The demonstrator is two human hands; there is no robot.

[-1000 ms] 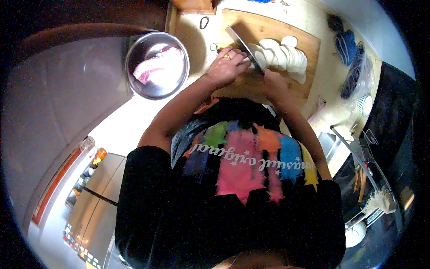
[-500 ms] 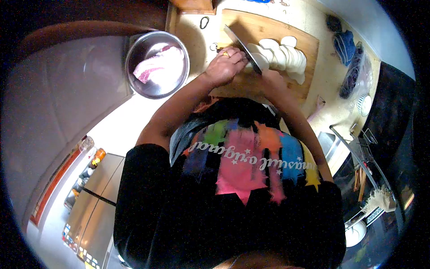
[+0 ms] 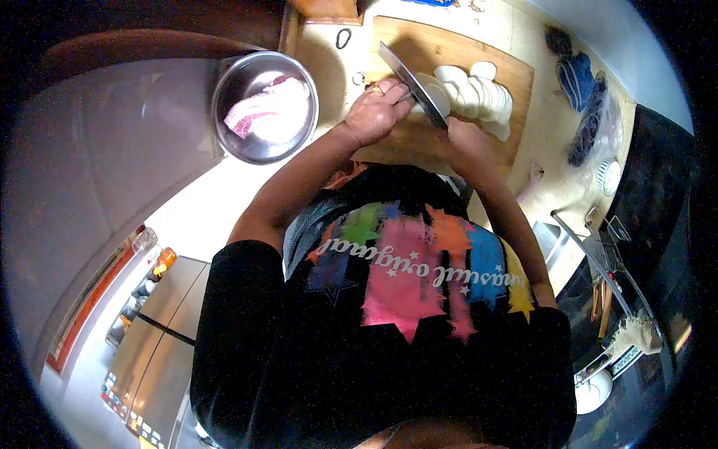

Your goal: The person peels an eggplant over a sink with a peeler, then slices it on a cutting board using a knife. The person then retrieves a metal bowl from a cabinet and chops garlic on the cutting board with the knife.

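Note:
My right hand (image 3: 468,138) is closed round the handle of a kitchen knife (image 3: 410,77), whose blade slants up and left over the wooden cutting board (image 3: 404,142). Just left of the blade, my left hand (image 3: 378,112), with a ring on one finger, is curled over the uncut end of a white radish. Most of that end is hidden under the fingers. Right of the knife, round white radish slices (image 3: 479,93) lie overlapping in a row, with a few looser ones above and close to the blade.
Left of the board stands a metal bowl (image 3: 224,138) holding a piece of raw meat (image 3: 262,108). A black loop (image 3: 343,38) lies on the counter. Blue cloth (image 3: 576,81) and a plastic bag (image 3: 598,123) are at the right, near a sink (image 3: 550,243) and a stove.
The knife and my right hand have shifted slightly right and down, away from the left fingers. My left hand stays on the radish almost in place.

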